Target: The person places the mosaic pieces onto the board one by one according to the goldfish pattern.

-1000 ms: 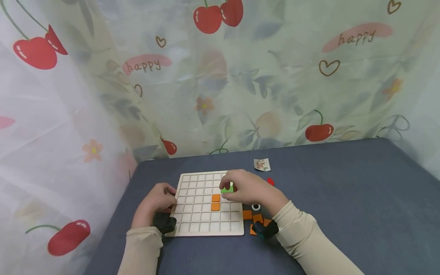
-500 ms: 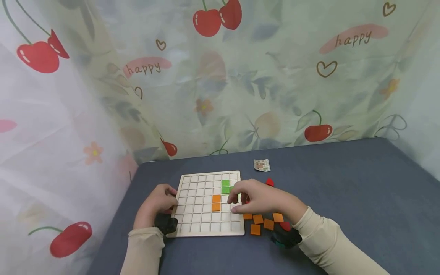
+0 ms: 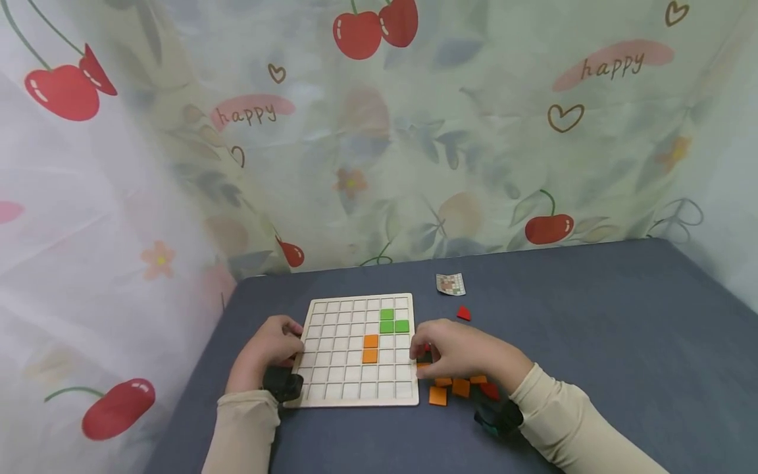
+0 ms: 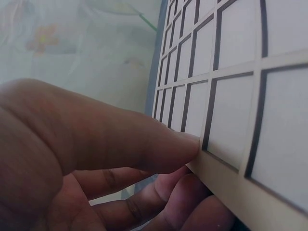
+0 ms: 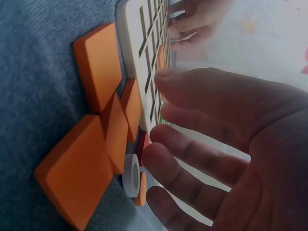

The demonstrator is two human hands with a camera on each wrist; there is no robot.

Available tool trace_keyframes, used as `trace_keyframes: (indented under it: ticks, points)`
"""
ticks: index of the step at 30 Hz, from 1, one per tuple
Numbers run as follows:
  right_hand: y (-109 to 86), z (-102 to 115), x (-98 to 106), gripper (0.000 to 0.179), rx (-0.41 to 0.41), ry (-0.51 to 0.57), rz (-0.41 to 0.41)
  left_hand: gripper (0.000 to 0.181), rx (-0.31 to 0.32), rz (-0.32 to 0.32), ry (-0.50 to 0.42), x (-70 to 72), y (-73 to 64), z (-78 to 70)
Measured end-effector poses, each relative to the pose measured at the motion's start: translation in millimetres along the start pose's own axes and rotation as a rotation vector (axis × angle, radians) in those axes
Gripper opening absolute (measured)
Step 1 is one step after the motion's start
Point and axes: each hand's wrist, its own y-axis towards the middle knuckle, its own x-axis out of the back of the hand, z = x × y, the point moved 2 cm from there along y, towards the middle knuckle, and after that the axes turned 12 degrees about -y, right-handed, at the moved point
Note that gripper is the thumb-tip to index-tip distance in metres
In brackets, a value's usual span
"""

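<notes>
A pale wooden grid board (image 3: 336, 361) lies on the dark tabletop. My left hand (image 3: 275, 341) grips its left edge; in the left wrist view the thumb (image 4: 178, 151) presses on the rim while the fingers curl against the edge below. Several green tiles (image 3: 387, 315) and two orange tiles (image 3: 370, 342) sit in the board's cells. My right hand (image 3: 462, 347) hovers at the board's right edge, over loose orange tiles (image 3: 438, 395). Its fingers are loosely bent, and the right wrist view shows nothing held. A white round piece (image 5: 131, 175) lies among the loose tiles.
Behind the right hand lies a red piece (image 3: 464, 313), and another red piece (image 3: 489, 391) lies near the right wrist. A small printed grid card (image 3: 451, 284) is farther back. A patterned curtain (image 3: 379, 164) hangs along the table's back and left side.
My right hand has moved from over the green tiles to the right and nearer, off the board to the loose tiles. The green tiles are now uncovered. My left hand stays put.
</notes>
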Motion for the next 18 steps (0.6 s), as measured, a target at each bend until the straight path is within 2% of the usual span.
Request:
trace_keyframes:
  ticks: [8, 18]
  points:
    - [-0.3, -7, -2, 0.014, -0.032, 0.021, 0.001, 0.033, 0.006, -0.006, 0.004, -1.4, 2.8, 0.8]
    - [2.0, -11, -6, 0.015, -0.038, -0.016, 0.009, 0.033, 0.007, -0.018, 0.013, -1.9, 2.6, 1.0]
